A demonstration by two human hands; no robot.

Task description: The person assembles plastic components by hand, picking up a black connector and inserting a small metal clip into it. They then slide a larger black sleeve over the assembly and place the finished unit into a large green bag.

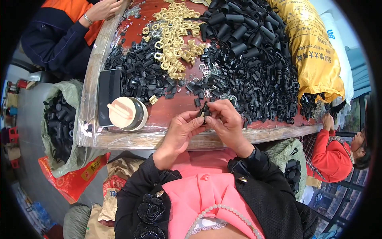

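Just above the table's near edge, my left hand and my right hand meet, fingertips pinched together. Between them is a small black plastic part with a pale yellowish bit showing at its lower side; the fingers cover much of it. Beyond my hands, loose small black plastic pieces lie in a wide heap on the right. Another heap of black pieces lies to the left. Cream-coloured ring-like plastic parts are strewn between them, with small white and metal clips nearby.
At my left stand a lidded round container and a dark flat tablet-like slab. Larger black tubes pile up at the back beside a yellow sack. A green sack sits on the floor. Co-workers sit at left and right.
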